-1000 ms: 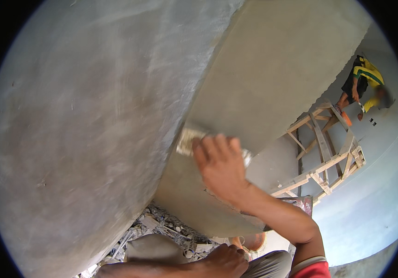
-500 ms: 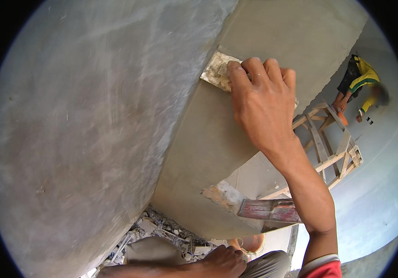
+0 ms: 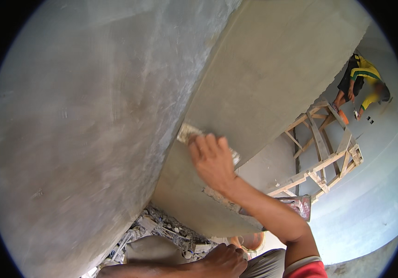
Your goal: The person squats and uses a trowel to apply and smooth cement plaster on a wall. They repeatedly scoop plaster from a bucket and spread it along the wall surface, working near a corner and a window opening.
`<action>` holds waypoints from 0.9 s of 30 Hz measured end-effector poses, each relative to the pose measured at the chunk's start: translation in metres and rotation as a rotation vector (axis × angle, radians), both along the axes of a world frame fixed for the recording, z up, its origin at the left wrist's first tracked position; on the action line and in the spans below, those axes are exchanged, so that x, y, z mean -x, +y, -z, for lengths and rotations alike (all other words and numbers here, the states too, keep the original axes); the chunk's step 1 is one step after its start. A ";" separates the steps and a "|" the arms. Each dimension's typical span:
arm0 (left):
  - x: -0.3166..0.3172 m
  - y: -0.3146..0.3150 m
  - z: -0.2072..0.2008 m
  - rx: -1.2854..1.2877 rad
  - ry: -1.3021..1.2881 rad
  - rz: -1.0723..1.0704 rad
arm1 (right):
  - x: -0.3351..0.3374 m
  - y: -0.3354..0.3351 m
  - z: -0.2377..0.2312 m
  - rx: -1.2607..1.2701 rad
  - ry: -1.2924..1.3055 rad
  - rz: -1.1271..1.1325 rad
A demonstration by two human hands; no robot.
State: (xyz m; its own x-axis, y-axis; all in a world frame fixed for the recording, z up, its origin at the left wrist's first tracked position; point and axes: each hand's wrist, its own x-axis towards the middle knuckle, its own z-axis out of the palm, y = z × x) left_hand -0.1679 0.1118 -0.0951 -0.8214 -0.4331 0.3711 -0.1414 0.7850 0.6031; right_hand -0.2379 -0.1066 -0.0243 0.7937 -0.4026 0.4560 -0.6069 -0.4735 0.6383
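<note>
My right hand (image 3: 212, 160) is closed around a plastering trowel (image 3: 188, 132) caked with dried plaster. Its plate lies against the damp plastered strip of wall (image 3: 254, 69), one end by the inner corner with the grey wall (image 3: 83, 116). Fingers and palm cover the trowel's handle. Low in the picture, my left hand (image 3: 222, 263) rests curled at my knee (image 3: 266, 264). Its fingertips are turned out of sight, so whatever it may hold is hidden.
Rubble (image 3: 162, 227) lies at the wall's foot, beside an orange bucket (image 3: 252, 242). A reddish, plaster-smeared board (image 3: 303, 206) juts out behind my right forearm. At right stands a wooden trestle (image 3: 322, 143); a person in a yellow top (image 3: 366, 69) works beyond it.
My right hand has drawn the trowel down and leftward along the plastered strip. My left hand stays at my knee. The other person's arms have shifted.
</note>
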 end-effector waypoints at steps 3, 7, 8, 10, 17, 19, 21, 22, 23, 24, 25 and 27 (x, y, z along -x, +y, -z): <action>-0.005 0.001 -0.007 -0.007 0.073 -0.009 | -0.005 0.016 0.032 -0.145 0.077 0.012; -0.006 0.000 -0.019 -0.023 -0.090 0.022 | -0.007 0.034 0.001 -0.165 -0.007 -0.039; -0.005 -0.001 -0.022 -0.021 -0.167 0.048 | -0.006 0.033 -0.019 -0.102 -0.059 -0.047; -0.004 -0.004 -0.027 -0.019 -0.160 0.051 | -0.002 0.026 -0.069 0.058 -0.142 -0.019; 0.002 -0.006 -0.029 0.020 -0.153 0.033 | -0.003 0.009 -0.187 0.359 -0.155 0.022; 0.001 -0.005 -0.023 -0.026 -0.021 0.026 | -0.006 0.004 -0.195 0.351 -0.144 0.050; -0.001 -0.002 -0.016 -0.022 0.091 0.002 | -0.007 -0.001 -0.196 0.366 -0.130 0.050; -0.002 0.000 -0.013 0.008 0.138 -0.018 | -0.007 -0.003 -0.193 0.344 -0.134 0.082; -0.004 0.002 -0.009 0.042 0.185 -0.042 | -0.007 -0.002 -0.187 0.352 -0.123 0.050; -0.003 0.003 -0.007 0.063 0.188 -0.057 | -0.005 -0.003 -0.182 0.341 -0.119 0.042; -0.004 0.004 -0.005 0.085 0.190 -0.071 | -0.004 -0.002 -0.176 0.331 -0.115 0.035; -0.004 0.006 -0.002 0.082 0.168 -0.066 | -0.003 -0.002 -0.153 0.280 -0.112 0.030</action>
